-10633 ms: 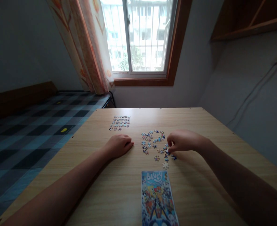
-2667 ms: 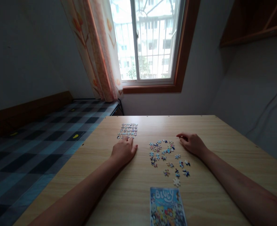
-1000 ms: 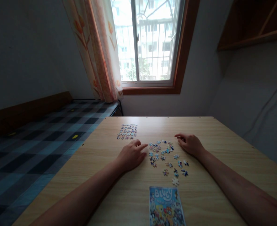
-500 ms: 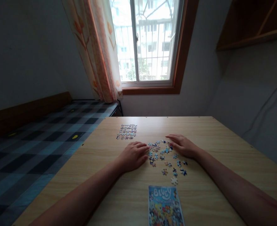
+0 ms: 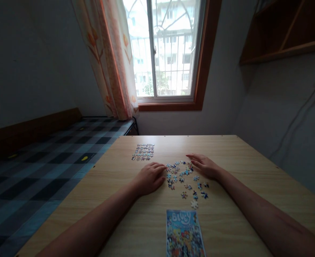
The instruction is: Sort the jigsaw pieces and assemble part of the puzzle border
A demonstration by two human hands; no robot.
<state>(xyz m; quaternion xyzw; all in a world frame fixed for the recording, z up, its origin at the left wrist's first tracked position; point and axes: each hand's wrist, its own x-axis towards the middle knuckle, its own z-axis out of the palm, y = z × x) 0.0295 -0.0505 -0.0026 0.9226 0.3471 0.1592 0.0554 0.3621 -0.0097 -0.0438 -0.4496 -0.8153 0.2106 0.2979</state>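
Two bare hands lay palm down over a pale wood-grain table [image 5: 136, 228], both forearms reaching in from the lower corners of the frame. The left hand [image 5: 150, 178], just left of the frame's centre, was released, its fingers loosely stretched to the right. Its fingertips came up to the left edge of a scatter of loose puzzle pieces [image 5: 186, 172]; whether they touched one could not be told. The right hand [image 5: 203, 166], right of centre, was also relaxed and released, fingers extended toward the left and thumb side beside the scatter's upper right edge. Contact there was unclear too.

The loose pieces, mostly blue, white and multicoloured, spread between the hands and down toward the lower centre, where one plain cream piece [image 5: 194, 204] lay lowest. Farther off, left of centre and above the left hand, more puzzle pieces sat in neat rows [image 5: 143, 152], forming a block. At the bottom centre, a colourful picture sheet [image 5: 185, 233] bearing the word "BLUEY" lay just below the cream piece, cut off by the frame's bottom edge.

A checked bed [image 5: 52, 160] filled the left side. A bright window [image 5: 173, 53] stood at top centre beside a flowered orange curtain [image 5: 111, 64], with a wooden shelf [image 5: 285, 53] at upper right.
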